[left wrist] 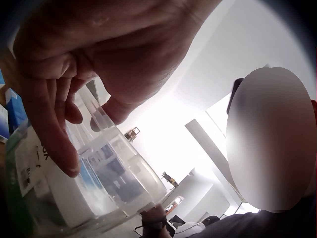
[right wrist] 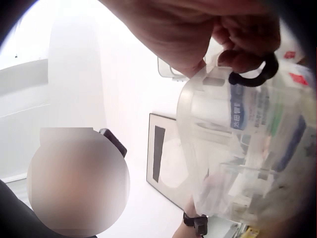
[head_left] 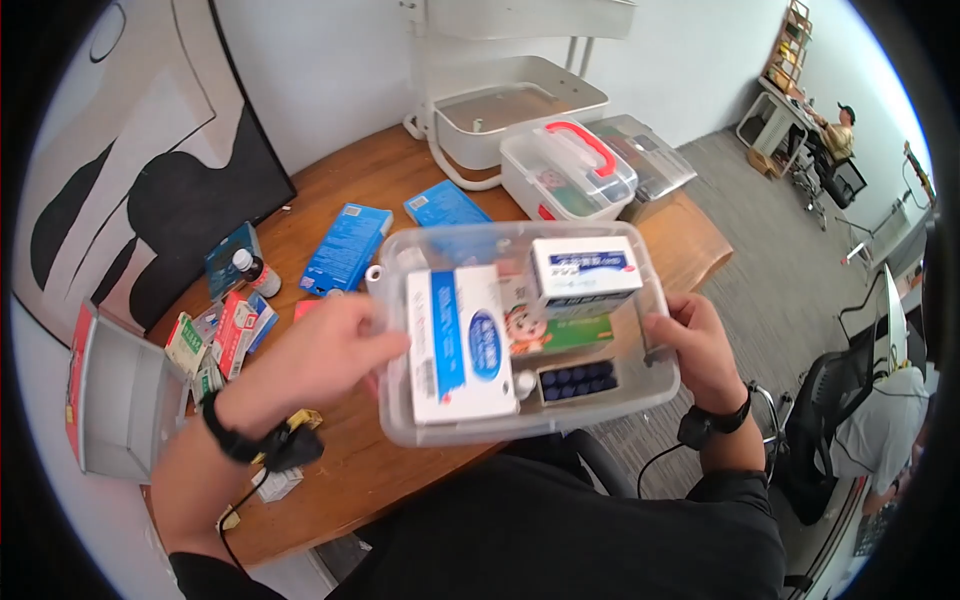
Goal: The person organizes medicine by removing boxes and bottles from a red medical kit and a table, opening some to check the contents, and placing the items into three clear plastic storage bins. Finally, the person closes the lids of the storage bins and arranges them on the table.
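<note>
A clear plastic box [head_left: 450,433] is held up between both hands above the table's front edge. Inside lie a white and blue carton [head_left: 462,345], a smaller white and navy carton [head_left: 585,270], a green carton [head_left: 575,335] with a cartoon face and a small tray of dark vials [head_left: 578,381]. At the box's left rim, my left hand [head_left: 335,345] grips the wall; the left wrist view shows this hand [left wrist: 99,64] with thumb and fingers on either side of the rim. My right hand [head_left: 700,345] grips the right end, its fingers curled by a dark ring in the right wrist view.
Blue cartons [head_left: 347,248], a brown bottle [head_left: 257,272] and small medicine boxes [head_left: 233,333] are on the wooden table [head_left: 370,500]. Behind stand a lidded box with a red handle [head_left: 568,170] and a white cart [head_left: 520,110]. An open container [head_left: 125,400] is at left. People sit at right.
</note>
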A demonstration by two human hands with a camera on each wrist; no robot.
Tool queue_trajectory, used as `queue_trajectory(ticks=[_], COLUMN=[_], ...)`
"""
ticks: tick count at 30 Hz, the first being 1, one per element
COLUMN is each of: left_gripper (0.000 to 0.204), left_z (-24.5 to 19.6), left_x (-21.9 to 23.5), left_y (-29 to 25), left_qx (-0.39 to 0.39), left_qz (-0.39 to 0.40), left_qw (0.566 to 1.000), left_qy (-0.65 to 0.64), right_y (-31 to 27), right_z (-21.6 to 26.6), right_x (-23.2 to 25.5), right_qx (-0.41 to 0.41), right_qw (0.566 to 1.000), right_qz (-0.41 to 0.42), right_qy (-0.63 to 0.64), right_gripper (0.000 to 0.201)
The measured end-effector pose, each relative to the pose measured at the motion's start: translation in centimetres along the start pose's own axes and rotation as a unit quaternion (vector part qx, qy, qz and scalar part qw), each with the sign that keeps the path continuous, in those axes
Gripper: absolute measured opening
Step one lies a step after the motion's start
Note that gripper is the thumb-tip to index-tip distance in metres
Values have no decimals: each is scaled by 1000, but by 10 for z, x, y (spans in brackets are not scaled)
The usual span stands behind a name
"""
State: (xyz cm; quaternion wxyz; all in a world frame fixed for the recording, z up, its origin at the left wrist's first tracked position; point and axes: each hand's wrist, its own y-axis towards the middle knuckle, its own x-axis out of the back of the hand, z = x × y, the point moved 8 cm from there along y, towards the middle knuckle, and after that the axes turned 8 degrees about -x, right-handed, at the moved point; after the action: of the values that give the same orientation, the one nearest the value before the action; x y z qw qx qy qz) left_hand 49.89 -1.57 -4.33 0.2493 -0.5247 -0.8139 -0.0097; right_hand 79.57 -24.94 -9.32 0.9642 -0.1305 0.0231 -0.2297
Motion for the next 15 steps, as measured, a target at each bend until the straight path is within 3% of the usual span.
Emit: queue_trajectory(ticks=[3, 5, 8, 11, 14, 15], left_gripper=[32, 23, 22, 26, 34, 39], left_z=[-5, -3, -7, 11, 28, 30], left_x=[-10, -15, -28, -31, -5, 10], left_y=[70, 108, 146, 173, 193, 214], left_qx=[7, 20, 0, -15, -18, -165], left_qz=[50, 74, 100, 120, 122, 48], left_qw=[998, 993, 989, 991, 992, 981], left_qy=[44, 85, 108, 51, -41, 92], right_y=[-4, -7, -13, -14, -20, -22], right_z=[-16, -29, -38, -57, -60, -61], right_x=[41, 62, 69, 74, 70, 69], right_qx=[-7, -20, -36, -47, -26, -24], right_qw=[998, 995, 992, 990, 987, 988], right_qz=[-53, -87, -105, -104, -118, -109], right_qy=[38, 53, 66, 82, 105, 110], right_gripper=[28, 33, 33, 33, 34, 34])
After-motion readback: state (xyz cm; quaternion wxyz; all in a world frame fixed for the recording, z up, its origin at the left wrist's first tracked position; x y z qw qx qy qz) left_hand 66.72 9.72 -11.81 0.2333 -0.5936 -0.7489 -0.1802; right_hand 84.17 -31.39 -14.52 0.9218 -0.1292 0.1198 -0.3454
